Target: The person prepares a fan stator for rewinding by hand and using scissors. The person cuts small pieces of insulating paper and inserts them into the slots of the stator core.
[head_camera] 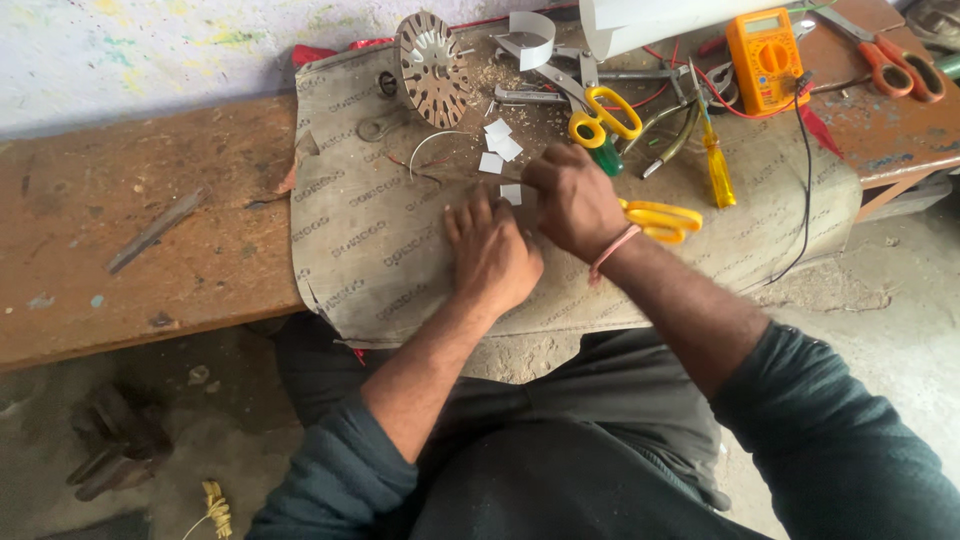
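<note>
Fingers of the left hand are lying spread and flat, pressing down on the grey printed cloth that is covering the wooden worktop; they are holding nothing. Just right of them, the right hand is curling its fingers narrowly around a small white paper piece, pinching it against the cloth, while yellow-handled scissors are hanging from the same hand, their loops sticking out to the right. A pink band is sitting on that wrist.

Far left on the bare worktop, a flat metal strip is lying alone. Above the hands, a round slotted metal stator core is leaning near the wall, with more white paper pieces scattered below it. Further right, a second pair of yellow scissors, a yellow screwdriver and an orange multimeter are resting, then orange-handled scissors at the far right.
</note>
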